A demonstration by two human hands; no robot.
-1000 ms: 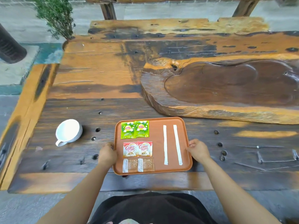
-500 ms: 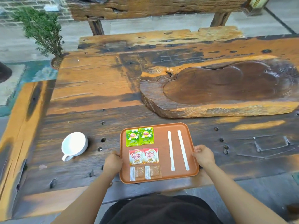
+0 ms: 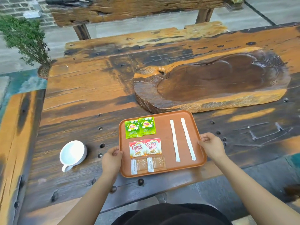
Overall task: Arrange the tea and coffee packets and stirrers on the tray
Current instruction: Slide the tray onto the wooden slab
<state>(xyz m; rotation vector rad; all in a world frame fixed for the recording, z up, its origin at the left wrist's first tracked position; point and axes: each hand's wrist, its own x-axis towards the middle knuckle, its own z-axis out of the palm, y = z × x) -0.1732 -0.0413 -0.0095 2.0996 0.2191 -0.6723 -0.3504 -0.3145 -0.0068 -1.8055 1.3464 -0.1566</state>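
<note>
On the weathered wooden surface (image 3: 81, 98) a carved wooden slab (image 3: 211, 85) lay at the far right, and an orange tray (image 3: 164, 127) sat at the near edge. A white cup (image 3: 72, 153) lay on its side left of the tray. The left hand (image 3: 112, 159) had its grip closed on the tray's left rim, the right hand (image 3: 211, 146) on the right rim. Inside, two wrapped stirrers (image 3: 174, 140) lay lengthwise on the right half. On the left half sat three pairs, each side by side: green Lipton tea packets (image 3: 140, 127) farthest, red Coffee mate packets (image 3: 145, 146) in the middle, brown sachets (image 3: 148, 164) nearest
</note>
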